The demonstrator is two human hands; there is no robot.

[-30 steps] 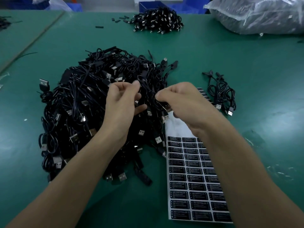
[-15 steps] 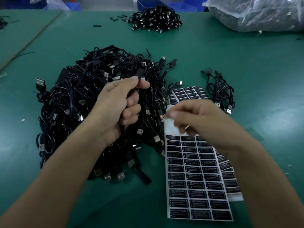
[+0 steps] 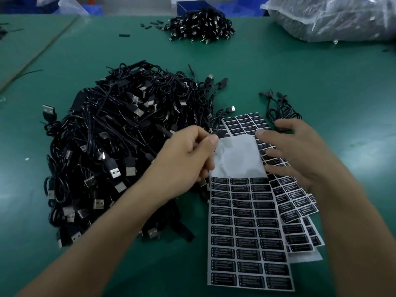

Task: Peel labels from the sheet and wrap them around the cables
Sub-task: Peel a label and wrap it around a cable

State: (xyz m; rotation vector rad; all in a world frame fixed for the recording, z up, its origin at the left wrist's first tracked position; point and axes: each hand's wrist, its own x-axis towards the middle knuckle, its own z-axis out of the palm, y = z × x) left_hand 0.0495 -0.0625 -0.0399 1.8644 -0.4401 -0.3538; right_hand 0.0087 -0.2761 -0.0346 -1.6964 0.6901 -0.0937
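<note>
Three columns of black labels on white sheet, top bare.

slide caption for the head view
Left hand pinches the top label sheet, right hand open, beside the cable pile

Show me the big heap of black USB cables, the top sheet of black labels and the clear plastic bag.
Big heap of black USB cables (image 3: 120,146), head view, its middle.
Top sheet of black labels (image 3: 246,232), head view, middle rows.
Clear plastic bag (image 3: 334,18), head view, crinkled side.
</note>
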